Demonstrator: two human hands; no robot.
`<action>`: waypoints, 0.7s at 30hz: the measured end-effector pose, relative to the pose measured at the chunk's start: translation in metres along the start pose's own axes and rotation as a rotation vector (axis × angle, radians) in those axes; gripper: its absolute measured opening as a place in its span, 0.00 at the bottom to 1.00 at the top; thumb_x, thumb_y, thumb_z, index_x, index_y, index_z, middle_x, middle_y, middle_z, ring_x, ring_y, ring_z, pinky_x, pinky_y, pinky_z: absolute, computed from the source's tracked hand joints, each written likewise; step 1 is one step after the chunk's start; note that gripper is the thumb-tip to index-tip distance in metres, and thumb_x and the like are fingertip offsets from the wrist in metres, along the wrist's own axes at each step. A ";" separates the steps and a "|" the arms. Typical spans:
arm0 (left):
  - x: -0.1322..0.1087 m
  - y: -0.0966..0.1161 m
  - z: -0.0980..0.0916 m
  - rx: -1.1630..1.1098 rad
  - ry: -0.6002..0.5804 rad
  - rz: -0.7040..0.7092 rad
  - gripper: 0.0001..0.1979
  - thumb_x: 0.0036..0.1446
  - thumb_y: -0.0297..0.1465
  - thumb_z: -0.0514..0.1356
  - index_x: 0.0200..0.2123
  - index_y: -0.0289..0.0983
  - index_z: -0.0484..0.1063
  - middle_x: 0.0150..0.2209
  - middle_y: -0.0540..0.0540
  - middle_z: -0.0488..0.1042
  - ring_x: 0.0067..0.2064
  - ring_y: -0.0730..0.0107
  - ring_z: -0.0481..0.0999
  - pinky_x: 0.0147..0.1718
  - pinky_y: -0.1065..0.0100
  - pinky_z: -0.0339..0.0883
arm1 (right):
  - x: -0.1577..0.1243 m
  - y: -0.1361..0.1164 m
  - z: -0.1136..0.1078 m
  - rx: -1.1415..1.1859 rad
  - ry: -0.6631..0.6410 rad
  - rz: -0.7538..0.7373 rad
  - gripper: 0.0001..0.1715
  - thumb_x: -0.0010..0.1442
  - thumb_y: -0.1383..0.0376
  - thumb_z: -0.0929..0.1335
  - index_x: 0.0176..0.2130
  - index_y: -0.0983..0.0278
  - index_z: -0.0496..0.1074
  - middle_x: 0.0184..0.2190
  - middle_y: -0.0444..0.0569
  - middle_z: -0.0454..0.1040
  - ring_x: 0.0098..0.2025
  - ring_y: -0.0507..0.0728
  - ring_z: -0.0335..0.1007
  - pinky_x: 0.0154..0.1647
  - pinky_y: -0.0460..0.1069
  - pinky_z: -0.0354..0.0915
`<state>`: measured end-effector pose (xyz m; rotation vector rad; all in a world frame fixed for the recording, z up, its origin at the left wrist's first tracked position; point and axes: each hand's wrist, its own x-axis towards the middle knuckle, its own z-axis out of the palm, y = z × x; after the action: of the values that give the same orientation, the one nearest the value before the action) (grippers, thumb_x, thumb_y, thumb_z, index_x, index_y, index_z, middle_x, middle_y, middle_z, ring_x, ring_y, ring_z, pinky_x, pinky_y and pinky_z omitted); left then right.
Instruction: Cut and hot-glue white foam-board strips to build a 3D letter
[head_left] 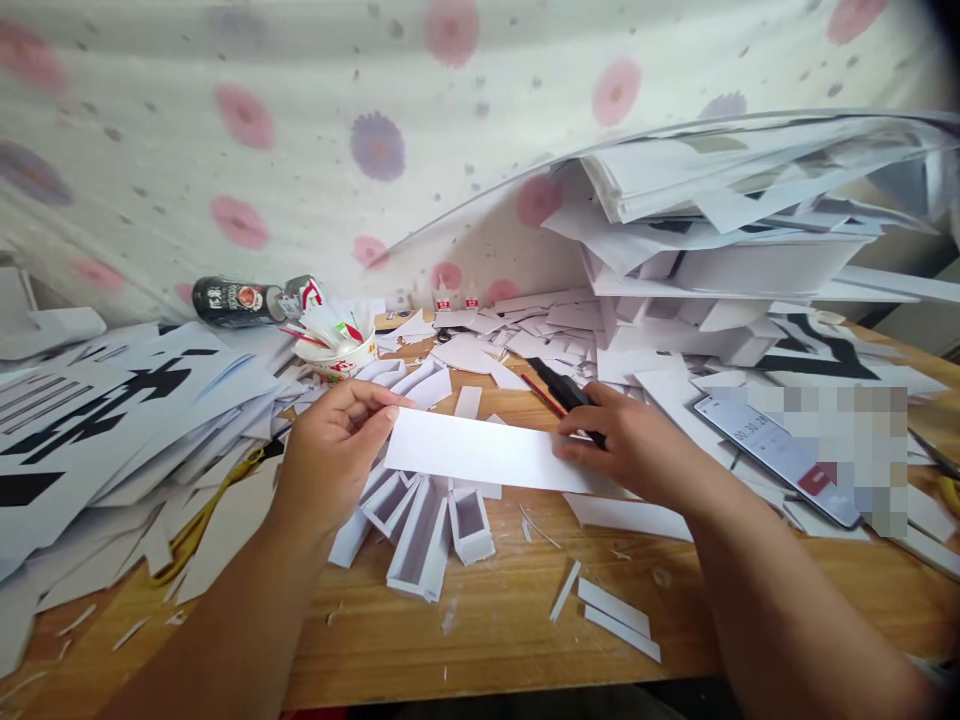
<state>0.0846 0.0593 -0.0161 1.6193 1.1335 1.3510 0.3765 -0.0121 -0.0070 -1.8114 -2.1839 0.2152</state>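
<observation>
A long white paperboard strip [472,450] is held up above the table in front of me. My left hand [330,450] pinches its left end between thumb and fingers. My right hand [637,435] is closed around a black utility knife [561,385], its fingers also against the right part of the strip. A thin red-and-black stick [541,394] shows alongside the knife; whether it is held is unclear. Below the strip, several narrow white paperboard troughs [420,545] fan out on the wood, partly hidden by it.
Yellow-handled scissors [195,530] lie at left among printed sheets [97,430]. Behind are a paper tub [345,358] of tools and a dark can [234,300]. A phone [776,460] lies at right, below stacked paperboard [720,250]. Offcuts [619,615] lie near the table [517,650] front.
</observation>
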 end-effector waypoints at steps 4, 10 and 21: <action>0.001 0.001 -0.005 0.026 -0.057 0.027 0.06 0.54 0.32 0.62 0.37 0.40 0.73 0.33 0.51 0.76 0.34 0.71 0.75 0.31 0.72 0.67 | -0.002 0.006 -0.004 -0.033 0.103 0.026 0.11 0.64 0.59 0.66 0.38 0.57 0.79 0.34 0.47 0.66 0.29 0.53 0.67 0.33 0.49 0.61; -0.002 0.017 -0.011 0.749 -0.389 0.213 0.10 0.57 0.37 0.58 0.27 0.38 0.71 0.27 0.51 0.73 0.29 0.70 0.70 0.29 0.68 0.59 | -0.003 0.016 -0.001 -0.091 0.223 0.086 0.10 0.62 0.57 0.67 0.36 0.57 0.78 0.32 0.45 0.64 0.25 0.51 0.62 0.28 0.47 0.57; -0.003 0.015 -0.016 0.712 -0.293 0.074 0.14 0.57 0.39 0.58 0.46 0.44 0.72 0.41 0.51 0.78 0.43 0.65 0.78 0.39 0.68 0.69 | -0.009 0.007 0.003 -0.280 0.239 0.012 0.08 0.60 0.61 0.68 0.33 0.59 0.77 0.30 0.46 0.62 0.22 0.51 0.54 0.26 0.48 0.50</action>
<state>0.0712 0.0512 -0.0010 2.2836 1.4709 0.7319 0.3836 -0.0198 -0.0129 -1.8793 -2.1157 -0.3060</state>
